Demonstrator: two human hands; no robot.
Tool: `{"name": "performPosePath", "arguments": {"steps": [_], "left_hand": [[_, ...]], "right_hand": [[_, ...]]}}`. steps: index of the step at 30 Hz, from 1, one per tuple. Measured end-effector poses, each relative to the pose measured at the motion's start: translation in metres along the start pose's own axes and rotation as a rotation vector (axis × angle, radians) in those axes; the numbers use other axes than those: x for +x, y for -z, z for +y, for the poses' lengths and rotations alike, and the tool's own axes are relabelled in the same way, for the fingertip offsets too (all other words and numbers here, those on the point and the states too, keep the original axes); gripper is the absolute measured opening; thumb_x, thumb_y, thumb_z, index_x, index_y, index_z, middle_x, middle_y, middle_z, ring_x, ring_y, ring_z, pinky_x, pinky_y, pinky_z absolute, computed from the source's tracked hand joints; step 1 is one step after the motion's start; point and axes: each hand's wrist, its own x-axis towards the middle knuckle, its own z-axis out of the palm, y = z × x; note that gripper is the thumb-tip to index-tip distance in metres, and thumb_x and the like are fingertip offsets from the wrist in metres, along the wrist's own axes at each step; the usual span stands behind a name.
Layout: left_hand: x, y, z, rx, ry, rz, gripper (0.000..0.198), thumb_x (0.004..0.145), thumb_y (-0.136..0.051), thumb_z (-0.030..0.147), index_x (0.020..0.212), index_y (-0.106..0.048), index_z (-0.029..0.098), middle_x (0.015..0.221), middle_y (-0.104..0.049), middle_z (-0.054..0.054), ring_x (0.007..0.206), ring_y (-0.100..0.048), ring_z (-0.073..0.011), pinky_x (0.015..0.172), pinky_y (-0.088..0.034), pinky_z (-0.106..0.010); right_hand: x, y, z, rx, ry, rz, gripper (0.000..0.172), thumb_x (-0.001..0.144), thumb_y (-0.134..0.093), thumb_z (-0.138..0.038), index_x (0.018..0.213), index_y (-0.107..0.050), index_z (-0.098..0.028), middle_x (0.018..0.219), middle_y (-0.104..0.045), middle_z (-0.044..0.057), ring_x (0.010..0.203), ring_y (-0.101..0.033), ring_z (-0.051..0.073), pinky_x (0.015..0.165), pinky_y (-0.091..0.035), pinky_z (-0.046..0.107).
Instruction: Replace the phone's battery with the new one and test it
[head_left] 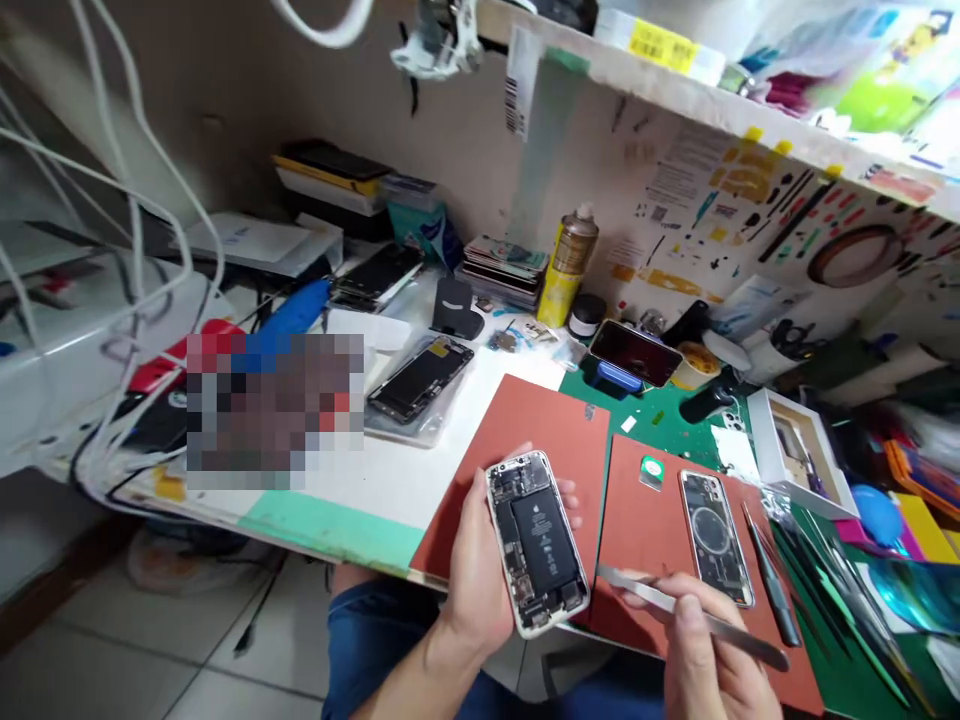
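An opened smartphone [541, 540] with its black battery and circuit boards exposed rests in my left hand [480, 565]. My fingers wrap around its back and show at its right edge; the phone is tilted toward me. My right hand [701, 640] is closed on metal tweezers [679, 605], whose tip points left, close to the phone's lower right edge. Under both hands lie reddish-brown mats [517, 430]. On the right mat sit a second phone part [716, 540] with a round coil, a small green-and-white sticker [652, 471] and a slim dark screwdriver [772, 580].
Several tweezers [847, 600] lie at the right beside an open white box [802, 450]. A phone [637, 352] leans on a blue stand behind the mats. A yellow spray can [570, 265] stands by the wall. A phone screen [421, 378] lies left; white cables [135, 200] hang there.
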Motion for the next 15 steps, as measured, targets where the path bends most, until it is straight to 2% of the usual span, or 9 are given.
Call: {"name": "performPosePath", "arguments": {"steps": [5,8,11,15], "left_hand": [[0.0,-0.004,-0.002,0.108,0.046,0.016,0.059,0.106,-0.04,0.057,0.152,-0.048,0.021,0.104,-0.08,-0.018,0.082,-0.08,-0.0336,0.071,-0.064,-0.047],[0.0,-0.006,-0.003,0.133,0.042,0.029,0.059,0.107,-0.039,0.056,0.154,-0.047,0.021,0.104,-0.08,-0.017,0.085,-0.08,-0.0329,0.077,-0.065,-0.05],[0.0,-0.008,-0.005,0.157,0.041,0.049,0.058,0.107,-0.04,0.055,0.155,-0.047,0.022,0.104,-0.08,-0.015,0.089,-0.08,-0.0316,0.082,-0.066,-0.051],[0.001,-0.011,-0.006,0.175,0.044,0.085,0.058,0.108,-0.039,0.053,0.154,-0.048,0.021,0.103,-0.08,-0.016,0.088,-0.08,-0.0299,0.082,-0.066,-0.051]], "right_hand": [[-0.006,-0.003,0.015,-0.057,0.092,-0.143,0.03,0.107,-0.057,-0.043,0.1,-0.077,-0.023,0.094,-0.082,0.008,0.083,-0.081,0.023,0.075,-0.066,0.029],[-0.001,-0.001,0.026,-0.035,0.132,-0.212,0.026,0.108,-0.054,-0.034,0.102,-0.077,-0.023,0.094,-0.081,0.007,0.082,-0.082,0.022,0.071,-0.066,0.025],[0.002,0.0,0.033,-0.012,0.095,-0.22,0.026,0.108,-0.054,-0.032,0.101,-0.077,-0.023,0.095,-0.08,0.008,0.082,-0.081,0.021,0.07,-0.066,0.025],[0.002,-0.001,0.035,0.021,0.067,-0.209,0.027,0.107,-0.056,-0.034,0.098,-0.078,-0.021,0.093,-0.079,0.009,0.079,-0.081,0.022,0.07,-0.067,0.025]]}}
